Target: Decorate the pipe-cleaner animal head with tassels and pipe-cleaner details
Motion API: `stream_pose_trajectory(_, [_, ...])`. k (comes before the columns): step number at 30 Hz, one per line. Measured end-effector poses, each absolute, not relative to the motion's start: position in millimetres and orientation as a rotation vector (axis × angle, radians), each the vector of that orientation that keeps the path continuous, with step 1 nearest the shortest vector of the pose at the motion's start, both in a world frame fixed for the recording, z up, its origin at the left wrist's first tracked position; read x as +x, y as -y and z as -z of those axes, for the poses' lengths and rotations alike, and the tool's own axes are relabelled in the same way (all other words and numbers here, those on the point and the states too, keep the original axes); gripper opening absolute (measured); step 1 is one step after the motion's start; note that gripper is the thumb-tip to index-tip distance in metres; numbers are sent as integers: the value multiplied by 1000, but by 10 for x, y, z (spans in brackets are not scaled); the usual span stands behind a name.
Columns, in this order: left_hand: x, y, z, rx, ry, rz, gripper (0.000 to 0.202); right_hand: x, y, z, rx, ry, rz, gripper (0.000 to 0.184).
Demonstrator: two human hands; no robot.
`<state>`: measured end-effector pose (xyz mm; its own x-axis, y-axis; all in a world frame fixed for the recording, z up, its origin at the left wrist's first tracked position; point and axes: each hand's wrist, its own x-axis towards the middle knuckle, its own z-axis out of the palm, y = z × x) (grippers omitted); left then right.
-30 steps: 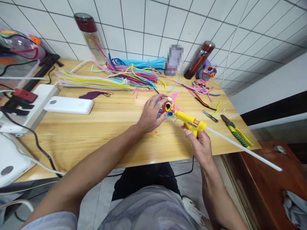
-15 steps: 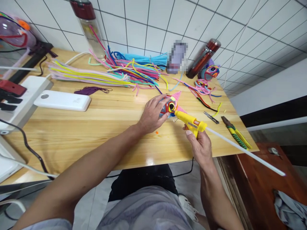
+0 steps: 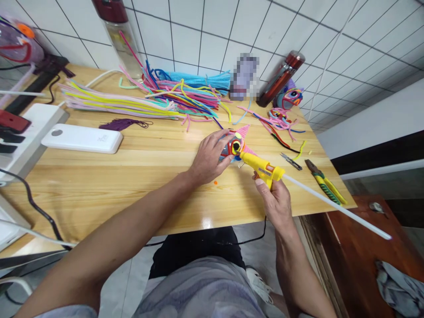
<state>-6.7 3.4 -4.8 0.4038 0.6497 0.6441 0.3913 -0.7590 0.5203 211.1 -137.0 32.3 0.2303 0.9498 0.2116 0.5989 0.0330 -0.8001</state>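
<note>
My left hand (image 3: 211, 157) grips a small fish-like craft figure (image 3: 228, 149) on the wooden table, its fingers over the top and its thumb on the near side. The figure has a yellow-and-black eye, red and blue trim and pink pointed fins; part of it is hidden under my fingers. My right hand (image 3: 275, 198) is wrapped round the handle of a yellow glue gun (image 3: 261, 168). The nozzle points at the figure, at or very close to the lower edge of the eye. From the gun's back end a long white glue stick (image 3: 341, 207) sticks out.
Bundles of pipe cleaners (image 3: 119, 100) lie at the back. Pliers (image 3: 326, 182) and thread snips (image 3: 291, 161) are at the right. A white power bank (image 3: 82, 138) and a power strip (image 3: 36, 137) stand left. A red flask (image 3: 281, 79) leans by the tiled wall.
Both hands, the figure and the glue gun hold almost the same position. The whole view has shifted slightly.
</note>
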Motion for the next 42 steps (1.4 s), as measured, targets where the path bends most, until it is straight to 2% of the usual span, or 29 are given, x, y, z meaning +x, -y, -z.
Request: stream_pose_trajectory(42, [-77,-24,32,2364,-908,-1248,58,2147,1362,-276,-1638,1466,-491,46])
